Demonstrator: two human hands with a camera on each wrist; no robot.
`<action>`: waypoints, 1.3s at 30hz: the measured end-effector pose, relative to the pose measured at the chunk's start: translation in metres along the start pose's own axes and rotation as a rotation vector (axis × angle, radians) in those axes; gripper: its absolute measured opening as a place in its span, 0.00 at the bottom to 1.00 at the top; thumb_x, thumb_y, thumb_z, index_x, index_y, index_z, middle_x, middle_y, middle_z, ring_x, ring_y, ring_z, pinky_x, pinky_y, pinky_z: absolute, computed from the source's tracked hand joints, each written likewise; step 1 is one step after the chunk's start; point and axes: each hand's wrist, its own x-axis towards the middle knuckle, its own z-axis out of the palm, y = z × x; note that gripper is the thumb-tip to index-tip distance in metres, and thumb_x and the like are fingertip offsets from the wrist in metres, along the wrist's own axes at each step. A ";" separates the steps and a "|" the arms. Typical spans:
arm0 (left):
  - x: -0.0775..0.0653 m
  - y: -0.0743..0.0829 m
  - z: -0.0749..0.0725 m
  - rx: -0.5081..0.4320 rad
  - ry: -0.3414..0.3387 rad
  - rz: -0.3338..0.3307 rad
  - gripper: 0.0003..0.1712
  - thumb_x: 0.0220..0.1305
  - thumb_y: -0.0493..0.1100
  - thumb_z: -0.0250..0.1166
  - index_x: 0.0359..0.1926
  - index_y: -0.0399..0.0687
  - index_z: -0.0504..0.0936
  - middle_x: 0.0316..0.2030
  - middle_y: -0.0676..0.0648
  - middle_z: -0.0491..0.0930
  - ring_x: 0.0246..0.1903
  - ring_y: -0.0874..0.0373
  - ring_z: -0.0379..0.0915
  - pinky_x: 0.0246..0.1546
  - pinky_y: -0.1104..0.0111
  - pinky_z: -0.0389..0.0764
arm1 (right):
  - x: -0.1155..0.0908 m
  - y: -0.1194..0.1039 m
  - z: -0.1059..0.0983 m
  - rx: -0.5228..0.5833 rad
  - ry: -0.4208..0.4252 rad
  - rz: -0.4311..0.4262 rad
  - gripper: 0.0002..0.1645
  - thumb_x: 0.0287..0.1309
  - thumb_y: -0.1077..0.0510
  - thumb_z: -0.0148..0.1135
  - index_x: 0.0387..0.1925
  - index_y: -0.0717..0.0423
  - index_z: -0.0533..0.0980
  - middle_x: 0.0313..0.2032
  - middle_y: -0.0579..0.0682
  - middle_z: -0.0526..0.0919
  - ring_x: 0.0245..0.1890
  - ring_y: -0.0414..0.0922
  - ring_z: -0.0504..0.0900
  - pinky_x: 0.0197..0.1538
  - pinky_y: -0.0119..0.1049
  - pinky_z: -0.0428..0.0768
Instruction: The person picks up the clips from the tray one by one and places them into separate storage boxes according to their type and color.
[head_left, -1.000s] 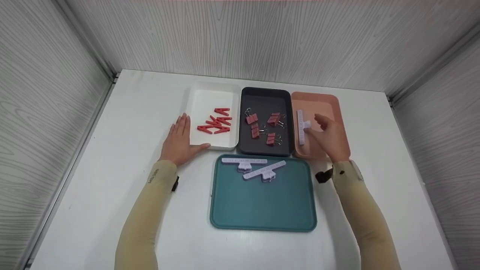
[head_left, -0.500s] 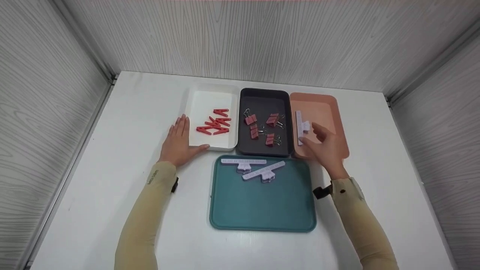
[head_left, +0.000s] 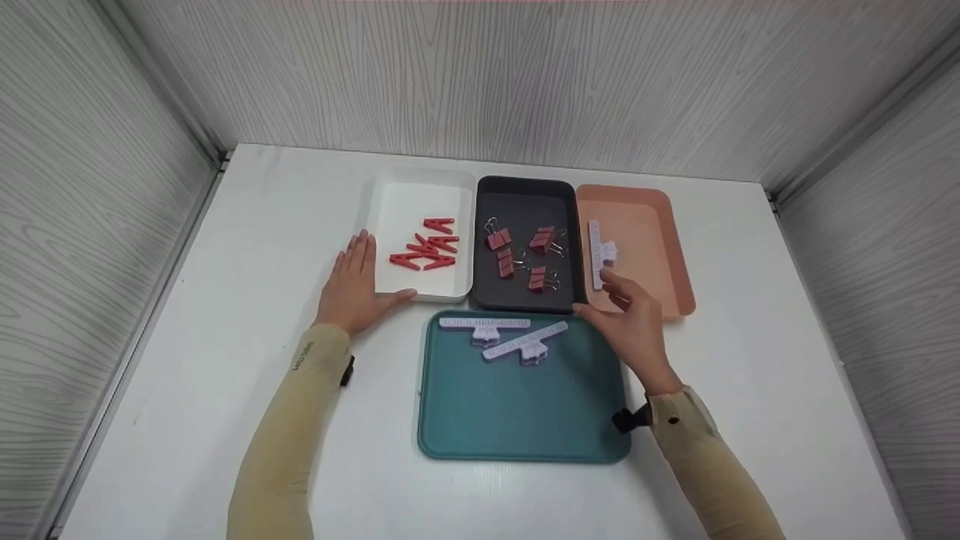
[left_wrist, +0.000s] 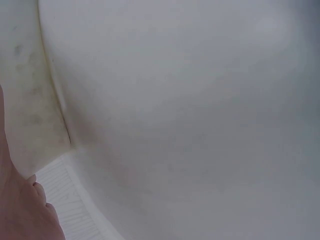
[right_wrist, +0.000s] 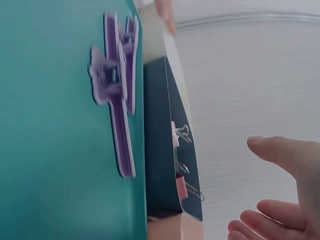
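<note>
My left hand (head_left: 351,289) lies with straight fingers along the left wall of a white tray (head_left: 386,202), thumb at its front edge. Several red clothespins (head_left: 426,246) lie in that tray. My right hand (head_left: 634,330) hovers above the front of the orange tray (head_left: 645,217) and the teal tray's corner, thumb and fingers apart, holding nothing. A lilac bar clip (head_left: 596,255) rests along the orange tray's left side. On the teal tray (head_left: 525,412) lie two more lilac clips, one straight (head_left: 485,324) and one slanted (head_left: 526,342); the right wrist view shows both close up.
Between the white and orange trays stands a black tray (head_left: 525,202) holding several pink binder clips (head_left: 538,279). The three trays touch side by side, with the teal tray in front. Wood-grain panels (head_left: 480,75) enclose the white table (head_left: 225,300).
My right hand has drawn back from the lilac clip in the orange tray, toward the teal tray, and its fingers have spread. The clip stays in place. My left hand keeps still.
</note>
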 end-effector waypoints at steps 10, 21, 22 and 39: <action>0.001 0.000 0.000 -0.001 0.001 0.002 0.74 0.56 0.85 0.54 0.80 0.37 0.36 0.80 0.39 0.36 0.79 0.47 0.28 0.76 0.58 0.31 | -0.023 -0.009 0.018 -0.067 -0.077 -0.020 0.42 0.53 0.52 0.80 0.67 0.58 0.74 0.62 0.57 0.78 0.59 0.56 0.80 0.62 0.53 0.77; 0.001 -0.001 0.001 0.017 -0.011 -0.011 0.74 0.55 0.85 0.54 0.80 0.38 0.35 0.80 0.40 0.35 0.79 0.47 0.28 0.76 0.58 0.32 | -0.041 -0.005 0.042 -0.167 -0.189 0.071 0.43 0.51 0.49 0.81 0.66 0.61 0.75 0.62 0.57 0.79 0.59 0.54 0.80 0.61 0.47 0.78; 0.001 -0.001 0.001 0.018 -0.011 -0.013 0.74 0.55 0.85 0.53 0.80 0.38 0.35 0.80 0.40 0.35 0.79 0.47 0.28 0.76 0.58 0.31 | -0.043 -0.004 0.044 -0.175 -0.194 0.072 0.43 0.51 0.49 0.81 0.65 0.61 0.76 0.61 0.57 0.79 0.58 0.54 0.80 0.61 0.47 0.78; 0.003 -0.001 0.002 0.021 -0.011 -0.025 0.75 0.53 0.87 0.52 0.81 0.40 0.34 0.81 0.41 0.34 0.79 0.49 0.27 0.76 0.59 0.31 | -0.044 0.003 0.066 -0.247 -0.222 0.114 0.28 0.52 0.48 0.81 0.52 0.55 0.83 0.43 0.47 0.85 0.41 0.45 0.81 0.49 0.41 0.83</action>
